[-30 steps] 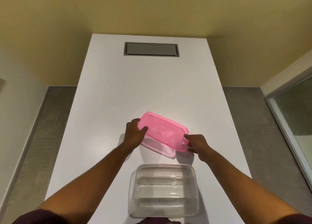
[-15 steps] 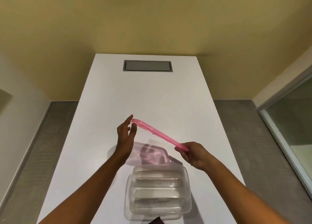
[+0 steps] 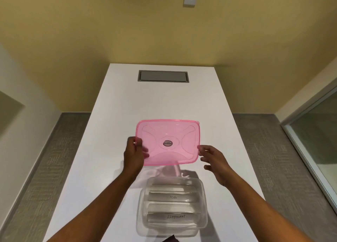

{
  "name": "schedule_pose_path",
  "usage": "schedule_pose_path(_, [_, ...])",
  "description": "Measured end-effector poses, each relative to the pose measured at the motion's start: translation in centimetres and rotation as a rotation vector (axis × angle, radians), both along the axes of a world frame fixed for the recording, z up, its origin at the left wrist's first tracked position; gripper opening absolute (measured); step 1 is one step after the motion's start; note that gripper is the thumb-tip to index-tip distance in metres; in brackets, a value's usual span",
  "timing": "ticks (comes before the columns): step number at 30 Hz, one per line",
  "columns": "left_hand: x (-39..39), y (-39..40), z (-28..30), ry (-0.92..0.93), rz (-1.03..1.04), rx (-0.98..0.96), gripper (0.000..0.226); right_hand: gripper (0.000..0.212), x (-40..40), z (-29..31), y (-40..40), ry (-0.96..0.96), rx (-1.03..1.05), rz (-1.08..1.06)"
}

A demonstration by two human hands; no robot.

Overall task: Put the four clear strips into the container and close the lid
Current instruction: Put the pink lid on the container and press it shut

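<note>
The clear container (image 3: 172,205) sits at the table's (image 3: 109,125) near edge, clear strips (image 3: 171,197) inside; beyond it the pink lid (image 3: 168,141) is held up, left hand (image 3: 134,155) gripping its left edge; right hand (image 3: 214,159) spread, fingertips touching the right edge.

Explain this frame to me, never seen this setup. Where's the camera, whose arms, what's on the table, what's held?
There is no machine here: a person works with bare hands. The single camera sits on the person's head, looking forward and down, so both arms reach in from the bottom edge.

A white table runs away from the viewer, with a grey rectangular panel set into its far end. Near the viewer stands an open clear container. Clear strips lie inside; two show handwriting, one reading ELEPHANT. I cannot count the strips with certainty.

The left hand has a grip on the left edge of a pink lid, raised above the table beyond the container. The right hand is open, fingertips at the lid's right edge.
</note>
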State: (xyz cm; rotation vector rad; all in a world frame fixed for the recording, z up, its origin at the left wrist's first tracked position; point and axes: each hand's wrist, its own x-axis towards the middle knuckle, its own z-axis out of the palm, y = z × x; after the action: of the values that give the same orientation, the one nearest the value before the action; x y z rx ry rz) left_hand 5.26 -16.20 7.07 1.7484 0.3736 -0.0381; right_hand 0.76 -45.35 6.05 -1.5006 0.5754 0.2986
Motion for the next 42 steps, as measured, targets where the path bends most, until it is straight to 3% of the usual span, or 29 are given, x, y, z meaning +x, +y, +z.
schedule_pose_path(3, [-1.3, 0.0, -0.9, 0.049, -0.022, 0.061, 0.022, 0.01, -0.5, -0.2, -0.1, -0.032, -0.034, -0.062])
schedule_pose_path(8, [-3.8, 1.4, -2.9, 0.058, -0.132, 0.406, 0.045, 0.012, -2.6, -1.3, -0.5, 0.031, -0.14, -0.021])
schedule_pose_path(13, [-6.8, 1.9, -5.3, 0.133, -0.196, 0.523, 0.034, 0.012, -6.3, -3.1, -0.8, 0.069, -0.239, 0.069])
schedule_pose_path(27, [-14.1, 2.5, -7.7, 0.177, -0.283, 0.608, 0.034, 0.017, -14.4, -5.7, 1.0, 0.114, -0.55, 0.161])
schedule_pose_path(42, [-14.6, 2.5, -8.8, 0.244, -0.29, 0.556, 0.028, 0.015, -17.1, -6.9, 1.4, 0.134, -0.532, 0.066])
